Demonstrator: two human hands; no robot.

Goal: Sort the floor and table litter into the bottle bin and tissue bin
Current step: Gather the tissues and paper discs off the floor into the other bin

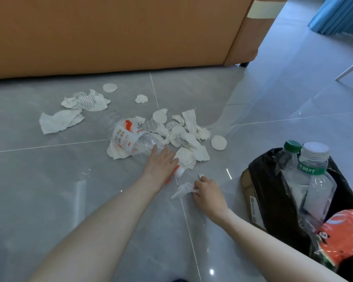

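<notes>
Right hand fingers pinching tissue, left hand spread flat on clear bottle, cap toward camera.

The floor is glossy, smooth grey tile. Crumpled tissues look like soft, matt white paper. The bottle is clear, shiny plastic with a printed label. The bin has a glossy black plastic liner.

Left hand lies on clear plastic bottle with orange-white label. Right hand pinches crumpled white tissue just beside that bottle. Black-lined bin holding bottles right of it.
</notes>
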